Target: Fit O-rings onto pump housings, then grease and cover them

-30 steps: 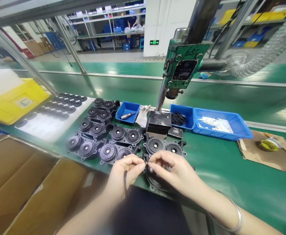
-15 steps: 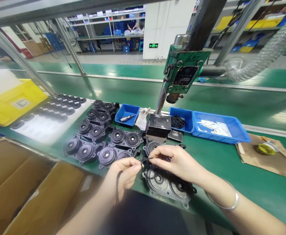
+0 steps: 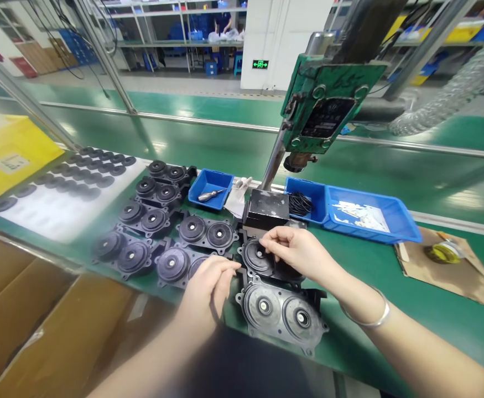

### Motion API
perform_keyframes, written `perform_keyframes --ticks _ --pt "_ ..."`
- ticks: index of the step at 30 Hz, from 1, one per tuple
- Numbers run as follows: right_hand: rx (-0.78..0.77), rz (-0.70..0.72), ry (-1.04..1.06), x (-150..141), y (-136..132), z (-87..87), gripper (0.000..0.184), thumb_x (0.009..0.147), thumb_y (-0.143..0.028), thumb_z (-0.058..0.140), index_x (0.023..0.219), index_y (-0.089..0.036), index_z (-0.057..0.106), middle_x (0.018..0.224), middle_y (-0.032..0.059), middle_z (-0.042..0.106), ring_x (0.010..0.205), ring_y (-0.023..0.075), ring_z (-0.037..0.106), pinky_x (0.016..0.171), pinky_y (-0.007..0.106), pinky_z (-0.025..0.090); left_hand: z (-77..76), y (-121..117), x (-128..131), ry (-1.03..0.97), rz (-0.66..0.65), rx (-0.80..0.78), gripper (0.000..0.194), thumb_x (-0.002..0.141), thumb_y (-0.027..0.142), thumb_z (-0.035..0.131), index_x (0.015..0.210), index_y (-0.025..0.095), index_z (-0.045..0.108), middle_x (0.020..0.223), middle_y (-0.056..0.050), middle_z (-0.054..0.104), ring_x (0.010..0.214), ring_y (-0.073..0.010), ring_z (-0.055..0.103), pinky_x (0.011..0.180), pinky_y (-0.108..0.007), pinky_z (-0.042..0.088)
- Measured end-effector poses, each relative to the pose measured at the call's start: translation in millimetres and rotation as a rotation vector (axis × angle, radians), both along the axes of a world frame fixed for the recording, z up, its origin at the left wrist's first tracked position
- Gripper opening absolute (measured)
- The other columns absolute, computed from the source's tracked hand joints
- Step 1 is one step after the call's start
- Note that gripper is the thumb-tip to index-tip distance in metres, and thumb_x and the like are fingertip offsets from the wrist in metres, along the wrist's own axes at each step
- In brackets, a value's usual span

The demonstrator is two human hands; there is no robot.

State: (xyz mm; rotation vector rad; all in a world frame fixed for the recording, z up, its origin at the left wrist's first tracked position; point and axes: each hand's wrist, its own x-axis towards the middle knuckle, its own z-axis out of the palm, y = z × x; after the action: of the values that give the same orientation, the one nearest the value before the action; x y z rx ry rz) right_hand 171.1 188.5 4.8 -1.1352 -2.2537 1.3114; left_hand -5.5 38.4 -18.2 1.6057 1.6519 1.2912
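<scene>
My left hand (image 3: 208,284) is closed, thumb and fingers together, left of the nearest housing. A thin black rubber ring (image 3: 214,305) shows as a dark strip along its palm, partly hidden. My right hand (image 3: 293,249) is pinched over a black twin-round housing (image 3: 255,258), fingertips at its left disc; whatever they hold is too small to make out. Nearer to me lies a greyer twin-round housing (image 3: 272,314) with two round recesses, untouched by either hand. Left of my hands, several more black housings (image 3: 142,216) with discs fitted stand in rows on the green bench.
A green press head (image 3: 327,105) hangs above a black block (image 3: 269,207). Behind are a blue bin of black rings (image 3: 316,193), a blue tray (image 3: 403,218) and a blue bin with a screwdriver (image 3: 220,182). Black discs (image 3: 100,179) lie on a white sheet at left; cardboard boxes (image 3: 59,331) stand below.
My right hand has moved up and away from my left hand, onto the farther housing. The black cord between my hands is gone from there. The view has shifted slightly.
</scene>
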Motion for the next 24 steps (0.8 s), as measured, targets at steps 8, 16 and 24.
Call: perform_keyframes --ticks 8,16,24 --pt "0.178 -0.005 -0.016 -2 9 -10.2 0.021 0.091 -0.033 0.056 0.08 -0.018 0.066 0.077 0.0015 0.068 0.066 0.017 0.061 0.061 0.026 0.044 -20.6 6 -1 0.773 -0.193 0.183 0.036 0.096 0.017 0.047 0.13 0.008 0.052 0.131 -0.019 0.059 0.123 -0.0303 0.056 0.102 -0.049 0.051" --pt "0.22 -0.003 0.013 -4 3 -12.3 0.017 0.093 -0.026 0.055 0.082 -0.017 0.064 0.075 0.0008 0.065 0.064 0.0152 0.058 0.058 0.024 0.042 -25.7 7 -2 0.889 -0.222 0.129 0.038 0.096 0.02 0.047 0.132 0.009 0.051 0.137 -0.02 0.055 0.126 -0.034 0.054 0.097 -0.05 0.055" --pt "0.162 -0.036 0.059 -4 1 -11.9 0.017 0.092 -0.028 0.056 0.08 -0.018 0.065 0.074 -0.001 0.065 0.065 0.0146 0.059 0.059 0.023 0.042 -27.1 1 -6 0.864 -0.183 0.175 0.033 0.096 0.017 0.047 0.127 0.009 0.054 0.132 -0.018 0.059 0.123 -0.0329 0.057 0.093 -0.047 0.058"
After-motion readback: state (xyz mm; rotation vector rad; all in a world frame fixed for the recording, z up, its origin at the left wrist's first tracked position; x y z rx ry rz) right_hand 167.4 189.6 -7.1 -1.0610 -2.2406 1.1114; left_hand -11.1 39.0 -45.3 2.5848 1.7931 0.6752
